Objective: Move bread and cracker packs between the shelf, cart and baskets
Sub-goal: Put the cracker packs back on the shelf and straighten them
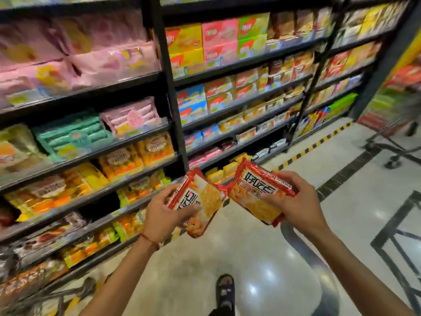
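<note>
Left hand [163, 209] grips one cracker pack [198, 201]; right hand [293, 201] grips another [257, 197] (both snug); keep them level, don't crush the crackers when setting down.

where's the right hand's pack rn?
Head view, right of centre: the right hand grips the cracker pack over the floor, beside the second pack in the left hand.

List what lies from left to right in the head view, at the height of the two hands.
The shelf, left hand, first cracker pack, second cracker pack, right hand, black metal frame.
</note>
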A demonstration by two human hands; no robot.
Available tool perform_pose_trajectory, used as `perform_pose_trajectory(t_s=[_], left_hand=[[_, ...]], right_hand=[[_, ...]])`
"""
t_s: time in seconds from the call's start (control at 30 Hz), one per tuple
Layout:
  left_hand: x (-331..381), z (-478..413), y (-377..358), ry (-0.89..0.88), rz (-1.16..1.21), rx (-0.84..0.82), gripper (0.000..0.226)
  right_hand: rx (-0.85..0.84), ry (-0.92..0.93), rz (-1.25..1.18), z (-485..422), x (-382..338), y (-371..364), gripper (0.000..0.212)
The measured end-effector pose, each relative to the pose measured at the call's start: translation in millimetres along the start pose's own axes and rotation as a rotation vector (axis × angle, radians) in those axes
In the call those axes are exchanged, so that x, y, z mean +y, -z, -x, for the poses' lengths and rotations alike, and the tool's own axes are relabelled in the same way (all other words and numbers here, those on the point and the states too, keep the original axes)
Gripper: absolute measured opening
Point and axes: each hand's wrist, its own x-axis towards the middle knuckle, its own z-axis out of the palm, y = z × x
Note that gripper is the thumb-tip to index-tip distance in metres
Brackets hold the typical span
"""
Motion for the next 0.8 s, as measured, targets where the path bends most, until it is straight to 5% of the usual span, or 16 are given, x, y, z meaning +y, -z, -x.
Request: perform_pose_trajectory(t_s=[0.33, 0.8], left_hand=[[87.4, -223.6, -115.9, -0.108, -0.02, 0.083, 0.061], [217.7, -426.4, -363.6, -0.266, -0.024, 0.239, 0.05]], right_hand=[[0.203, 0.073, 0.018, -216.8, 4.7, 69.9, 0.05], [0.114, 0.113, -0.06, -519.2, 52.9, 236.4, 0.05]])
